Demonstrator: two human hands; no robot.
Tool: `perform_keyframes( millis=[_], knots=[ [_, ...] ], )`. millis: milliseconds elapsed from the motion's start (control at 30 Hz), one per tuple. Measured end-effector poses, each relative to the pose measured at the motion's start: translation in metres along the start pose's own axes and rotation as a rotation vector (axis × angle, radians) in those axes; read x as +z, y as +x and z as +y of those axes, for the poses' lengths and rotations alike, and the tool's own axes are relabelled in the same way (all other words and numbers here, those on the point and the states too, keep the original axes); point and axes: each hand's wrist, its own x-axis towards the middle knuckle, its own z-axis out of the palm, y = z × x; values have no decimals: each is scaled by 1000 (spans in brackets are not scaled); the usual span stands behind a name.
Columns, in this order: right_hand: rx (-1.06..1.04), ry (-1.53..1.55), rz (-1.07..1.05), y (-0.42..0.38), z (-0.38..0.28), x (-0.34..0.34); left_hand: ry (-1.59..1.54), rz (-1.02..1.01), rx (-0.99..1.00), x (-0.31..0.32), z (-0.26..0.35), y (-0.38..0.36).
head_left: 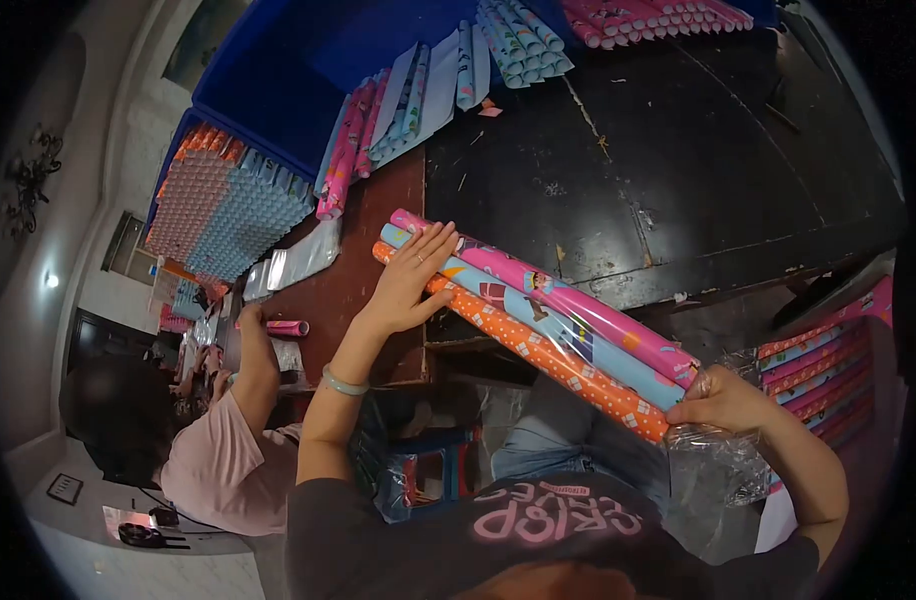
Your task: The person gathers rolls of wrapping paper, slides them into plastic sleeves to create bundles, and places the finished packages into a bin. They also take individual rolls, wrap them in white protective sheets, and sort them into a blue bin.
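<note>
Three rolls of wrapping paper (538, 325), one pink, one light blue and one orange with white dots, lie side by side across the edge of a dark table (698, 170). My left hand (410, 282) rests flat with spread fingers on their far ends. My right hand (723, 400) grips the near ends together with a clear plastic sleeve (713, 465) that hangs below them.
More rolls lie at the table's far edge (523, 45) and stacked at the right (828, 365). A blue crate (233, 205) at the left is packed with roll ends. A person in a pink top (223, 460) works at the left. A blue stool (423, 470) stands below.
</note>
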Motion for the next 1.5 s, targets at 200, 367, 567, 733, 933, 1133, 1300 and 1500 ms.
perform_keyframes(
  millis=[200, 367, 567, 733, 933, 1133, 1300, 1500],
  knots=[
    [53, -76, 32, -18, 1, 27, -20, 144, -146, 6, 36, -14],
    [-86, -42, 115, -32, 83, 56, -1656, 397, -199, 78, 130, -81],
    [-443, -465, 475, -54, 146, 95, -2566, 311, -403, 152, 178, -51],
    [-423, -628, 678, -87, 226, 125, -2576, 169, 47, 192, 200, -21],
    [-181, -207, 951, -124, 336, 191, -2526, -447, 16, 238, 285, 14],
    [98, 613, 1205, -138, 409, 303, -2225, -1007, -390, 317, 424, 33],
    [-146, 1063, 1491, -101, 429, 351, -2058, -1237, -419, 344, 543, 78],
    [-279, 1205, 1703, -82, 429, 256, -1527, -1275, -137, 371, 596, 55]
  ],
)
